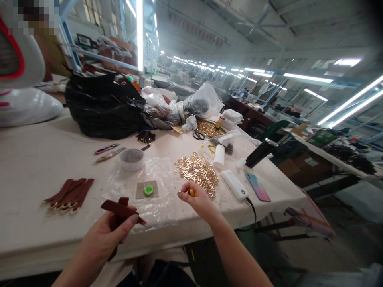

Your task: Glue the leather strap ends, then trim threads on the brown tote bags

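My left hand [112, 233] is closed around several brown leather straps [115, 207], which cross one another between thumb and fingers. At the left edge of the metal pile, my right hand [196, 199] pinches what looks like a small gold ring [179, 193]. A yellow bit [192, 192] shows between its fingers; what it belongs to is hidden. Behind that hand spreads a heap of gold rings [197, 171]. Between the hands, a bright green piece [149, 190] rests on a grey-brown square [154, 194] atop clear plastic [166, 209].
More straps with gold rings [70, 193] lie at left. Around the work surface are a tape roll [132, 159], a cutter [107, 148], scissors [198, 135], a white power bank [234, 184], a phone [257, 187], a dark bottle [261, 153] and a black bag [104, 105].
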### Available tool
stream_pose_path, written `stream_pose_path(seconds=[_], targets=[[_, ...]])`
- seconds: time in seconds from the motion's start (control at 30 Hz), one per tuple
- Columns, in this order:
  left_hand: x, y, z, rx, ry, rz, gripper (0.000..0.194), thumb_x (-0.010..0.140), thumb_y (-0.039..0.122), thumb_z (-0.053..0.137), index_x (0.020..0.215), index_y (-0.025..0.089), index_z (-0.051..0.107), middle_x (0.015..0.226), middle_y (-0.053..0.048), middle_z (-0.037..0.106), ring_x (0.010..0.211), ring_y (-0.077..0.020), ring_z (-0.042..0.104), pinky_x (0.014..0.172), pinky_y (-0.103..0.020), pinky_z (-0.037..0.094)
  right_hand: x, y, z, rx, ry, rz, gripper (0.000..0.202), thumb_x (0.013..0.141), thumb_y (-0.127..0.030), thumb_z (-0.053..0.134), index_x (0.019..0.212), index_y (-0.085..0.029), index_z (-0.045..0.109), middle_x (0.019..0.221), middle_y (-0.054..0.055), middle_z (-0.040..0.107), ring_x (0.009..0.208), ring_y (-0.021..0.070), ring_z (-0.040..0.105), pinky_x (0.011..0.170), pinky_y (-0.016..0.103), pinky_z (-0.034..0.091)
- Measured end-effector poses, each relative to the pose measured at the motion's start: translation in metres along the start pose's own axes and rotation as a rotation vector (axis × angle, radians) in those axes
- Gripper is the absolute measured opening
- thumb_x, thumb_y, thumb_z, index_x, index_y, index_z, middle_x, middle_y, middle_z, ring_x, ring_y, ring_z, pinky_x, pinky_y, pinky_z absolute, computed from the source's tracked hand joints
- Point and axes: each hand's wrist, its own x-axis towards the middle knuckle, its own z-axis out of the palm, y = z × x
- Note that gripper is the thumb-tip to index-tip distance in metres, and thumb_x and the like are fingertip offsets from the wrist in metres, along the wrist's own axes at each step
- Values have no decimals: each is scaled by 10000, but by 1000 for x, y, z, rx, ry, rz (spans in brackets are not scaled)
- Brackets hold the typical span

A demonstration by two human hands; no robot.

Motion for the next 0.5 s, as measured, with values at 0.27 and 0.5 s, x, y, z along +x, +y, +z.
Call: stream_pose_path(seconds=[0.27, 0.5], targets=[[-6, 12, 29, -180, -35, -7, 408, 578, 466, 717, 802, 163, 560, 437, 120, 357, 324, -34, 272, 304, -151, 231, -31, -41, 56, 1308, -330, 296, 320, 681, -300, 744, 722, -183, 449, 599, -84, 364, 441, 26, 184, 398, 158, 94], [-6, 6, 25, -190, 21, 6, 440, 577, 490, 727, 827, 170, 559, 440, 108, 394, 347, -40, 306, 315, -149, 244, -31, -40, 65, 1458, -393, 380, 300, 695, -289, 742, 738, -165, 473, 663, -62, 452, 436, 13, 175, 386, 134, 105]])
